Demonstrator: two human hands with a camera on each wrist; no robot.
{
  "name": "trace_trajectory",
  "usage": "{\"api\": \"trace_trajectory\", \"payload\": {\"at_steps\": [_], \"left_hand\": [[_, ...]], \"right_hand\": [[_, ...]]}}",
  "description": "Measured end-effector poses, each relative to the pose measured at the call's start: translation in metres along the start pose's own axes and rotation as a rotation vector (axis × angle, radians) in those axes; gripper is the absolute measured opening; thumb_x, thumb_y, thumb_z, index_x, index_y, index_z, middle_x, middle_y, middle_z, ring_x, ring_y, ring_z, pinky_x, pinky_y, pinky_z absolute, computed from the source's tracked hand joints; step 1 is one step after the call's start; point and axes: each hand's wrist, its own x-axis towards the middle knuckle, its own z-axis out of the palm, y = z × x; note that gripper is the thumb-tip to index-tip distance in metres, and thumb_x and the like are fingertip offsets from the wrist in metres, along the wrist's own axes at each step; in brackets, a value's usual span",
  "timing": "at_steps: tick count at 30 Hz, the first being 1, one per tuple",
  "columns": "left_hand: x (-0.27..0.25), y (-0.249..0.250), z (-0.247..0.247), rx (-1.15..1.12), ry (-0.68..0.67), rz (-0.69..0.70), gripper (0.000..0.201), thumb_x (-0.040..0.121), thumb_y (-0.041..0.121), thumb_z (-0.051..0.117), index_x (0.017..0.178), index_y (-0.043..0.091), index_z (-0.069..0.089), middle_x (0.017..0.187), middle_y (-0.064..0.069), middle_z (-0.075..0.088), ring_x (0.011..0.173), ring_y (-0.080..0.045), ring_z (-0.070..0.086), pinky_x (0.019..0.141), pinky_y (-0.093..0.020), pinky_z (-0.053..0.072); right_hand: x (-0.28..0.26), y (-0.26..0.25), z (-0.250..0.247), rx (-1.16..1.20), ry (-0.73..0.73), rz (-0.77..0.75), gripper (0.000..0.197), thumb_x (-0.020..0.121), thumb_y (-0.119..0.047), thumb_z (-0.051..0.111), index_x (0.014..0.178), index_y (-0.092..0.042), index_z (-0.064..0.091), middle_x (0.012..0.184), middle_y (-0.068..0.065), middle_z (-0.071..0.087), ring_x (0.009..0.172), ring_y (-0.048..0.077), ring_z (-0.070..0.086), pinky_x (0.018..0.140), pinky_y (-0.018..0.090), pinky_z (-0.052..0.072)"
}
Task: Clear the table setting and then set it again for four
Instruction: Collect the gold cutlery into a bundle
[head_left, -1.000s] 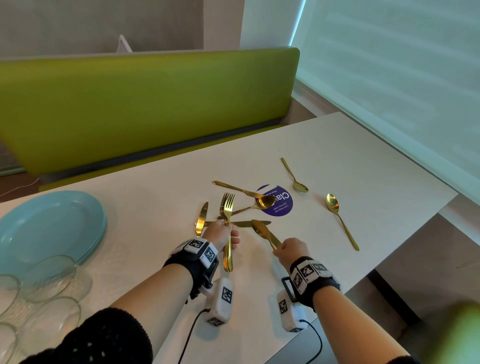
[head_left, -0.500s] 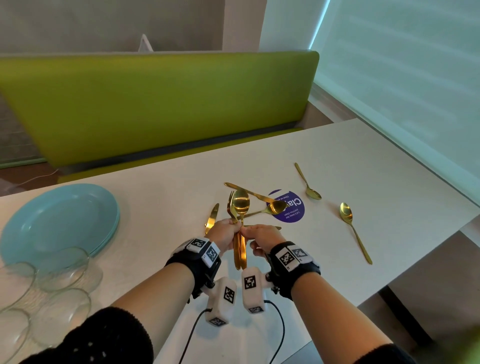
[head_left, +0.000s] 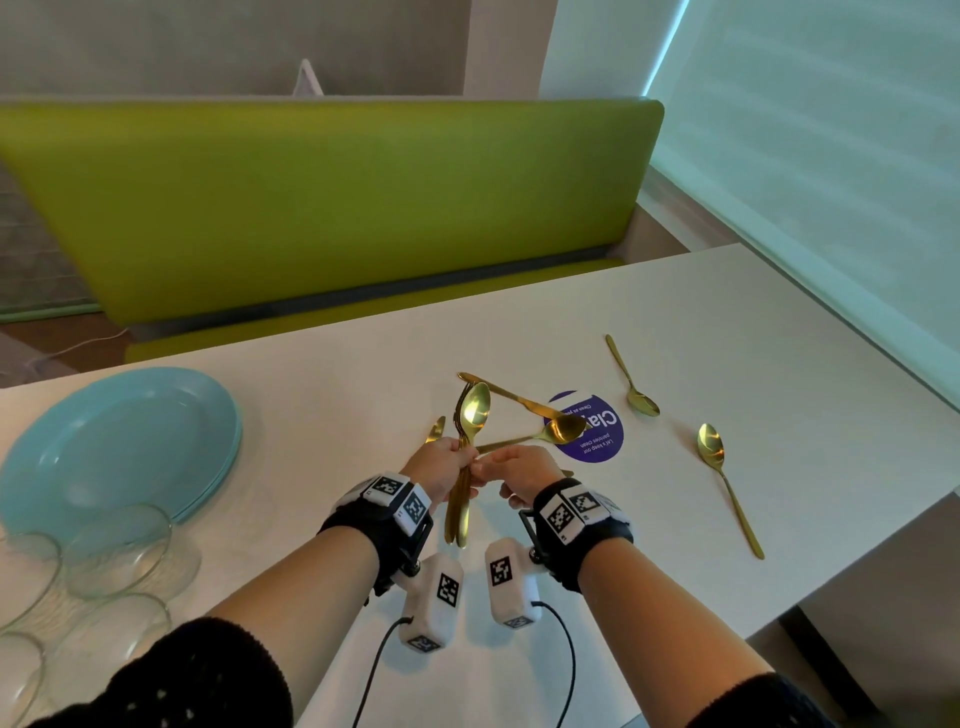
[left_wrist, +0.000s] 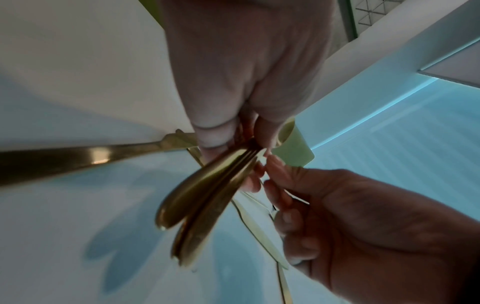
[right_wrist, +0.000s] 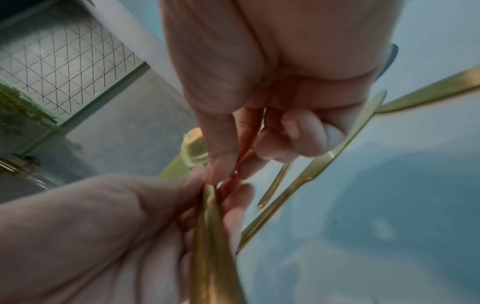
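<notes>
My left hand (head_left: 441, 465) grips a bundle of gold cutlery (head_left: 472, 415), forks with a spoon in front, upright above the white table (head_left: 779, 332). My right hand (head_left: 511, 467) is right beside it, thumb and forefinger pinching the handles. In the left wrist view the handles (left_wrist: 202, 195) fan out below my left hand (left_wrist: 233, 139). In the right wrist view my right hand (right_wrist: 233, 164) closes on the bundle's (right_wrist: 210, 236) upper part. Loose gold pieces lie on the table: two crossed spoons (head_left: 563, 428), a small spoon (head_left: 640, 402), a large spoon (head_left: 711, 449) and a knife (head_left: 435, 430).
Stacked light-blue plates (head_left: 104, 441) sit at the left, with several clear glass bowls (head_left: 114, 545) in front of them. A round purple sticker (head_left: 597, 441) lies under the crossed spoons. A green bench (head_left: 311, 208) runs behind the table. The table's edge falls away at the right.
My right hand carried a spoon from the table over to the forks in my left hand. The spoon now stands in the bundle, which has risen a little.
</notes>
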Motion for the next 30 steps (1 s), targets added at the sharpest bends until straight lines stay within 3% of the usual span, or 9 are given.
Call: {"api": "trace_trajectory", "payload": {"at_steps": [5, 7, 10, 13, 18, 22, 24, 26, 30], "left_hand": [[0.01, 0.002, -0.016, -0.057, 0.112, 0.002, 0.015, 0.098, 0.011, 0.044, 0.088, 0.007, 0.053, 0.074, -0.007, 0.06, 0.064, -0.02, 0.059, 0.061, -0.032, 0.051], [0.013, 0.001, -0.023, -0.08, 0.124, -0.008, 0.015, 0.098, 0.013, 0.044, 0.087, 0.007, 0.054, 0.073, -0.007, 0.06, 0.065, -0.021, 0.059, 0.063, -0.032, 0.051], [0.017, 0.001, -0.03, -0.134, 0.126, -0.021, 0.015, 0.099, 0.014, 0.044, 0.089, 0.007, 0.053, 0.075, -0.007, 0.059, 0.065, -0.021, 0.058, 0.062, -0.032, 0.05], [0.018, 0.004, -0.036, -0.171, 0.141, -0.024, 0.015, 0.099, 0.011, 0.042, 0.089, 0.005, 0.052, 0.077, -0.009, 0.057, 0.063, -0.02, 0.057, 0.062, -0.032, 0.049], [0.022, 0.004, -0.043, -0.164, 0.163, -0.03, 0.014, 0.098, 0.013, 0.044, 0.09, 0.007, 0.053, 0.074, -0.006, 0.058, 0.064, -0.019, 0.055, 0.06, -0.03, 0.049], [0.024, 0.004, -0.043, -0.154, 0.177, -0.045, 0.016, 0.098, 0.012, 0.045, 0.083, 0.01, 0.052, 0.074, -0.006, 0.058, 0.063, -0.018, 0.056, 0.058, -0.029, 0.049], [0.024, 0.007, -0.042, -0.134, 0.182, -0.047, 0.017, 0.098, 0.012, 0.045, 0.082, 0.01, 0.052, 0.074, -0.006, 0.058, 0.063, -0.018, 0.056, 0.057, -0.029, 0.049], [0.023, 0.009, -0.038, -0.1, 0.178, -0.048, 0.017, 0.098, 0.012, 0.046, 0.082, 0.011, 0.052, 0.075, -0.006, 0.059, 0.064, -0.017, 0.057, 0.06, -0.029, 0.051], [0.021, 0.012, -0.026, -0.075, 0.162, -0.035, 0.013, 0.098, 0.011, 0.045, 0.087, 0.008, 0.052, 0.077, -0.006, 0.06, 0.063, -0.017, 0.057, 0.06, -0.028, 0.05]], "right_hand": [[0.02, -0.013, -0.02, 0.076, 0.091, 0.114, 0.039, 0.089, -0.015, 0.061, 0.126, -0.003, 0.056, 0.096, 0.002, 0.058, 0.069, 0.007, 0.053, 0.045, 0.009, 0.047], [0.033, -0.013, -0.027, 0.164, 0.199, 0.195, 0.038, 0.093, -0.014, 0.054, 0.13, -0.006, 0.051, 0.116, 0.007, 0.06, 0.086, 0.014, 0.061, 0.065, 0.015, 0.054], [0.057, 0.001, -0.025, -0.311, 0.2, 0.082, 0.034, 0.096, -0.02, 0.045, 0.129, -0.012, 0.047, 0.123, 0.007, 0.06, 0.109, 0.024, 0.059, 0.091, 0.031, 0.05], [0.063, -0.013, -0.028, -0.095, 0.199, 0.134, 0.039, 0.096, -0.017, 0.047, 0.134, -0.007, 0.046, 0.13, 0.011, 0.054, 0.115, 0.027, 0.056, 0.068, 0.022, 0.049], [0.059, -0.013, -0.026, -0.146, 0.223, 0.161, 0.023, 0.092, -0.021, 0.048, 0.109, -0.013, 0.06, 0.08, -0.001, 0.053, 0.074, 0.018, 0.052, 0.062, 0.023, 0.044], [0.062, -0.011, -0.032, 0.043, 0.155, 0.206, 0.032, 0.093, -0.011, 0.05, 0.125, -0.006, 0.053, 0.086, 0.0, 0.052, 0.063, 0.009, 0.043, 0.033, 0.012, 0.042], [0.059, -0.018, -0.035, 0.084, 0.224, 0.257, 0.009, 0.092, -0.014, 0.054, 0.095, -0.008, 0.059, 0.074, -0.003, 0.05, 0.063, 0.011, 0.048, 0.042, 0.017, 0.047], [0.058, -0.019, -0.036, -0.009, 0.34, 0.244, 0.026, 0.09, -0.024, 0.058, 0.068, -0.011, 0.058, 0.066, -0.003, 0.056, 0.069, 0.017, 0.055, 0.062, 0.027, 0.046], [0.044, -0.031, -0.038, 0.083, 0.239, 0.075, 0.025, 0.087, -0.029, 0.063, 0.068, -0.013, 0.06, 0.069, -0.002, 0.061, 0.057, 0.013, 0.049, 0.057, 0.026, 0.044]]}}
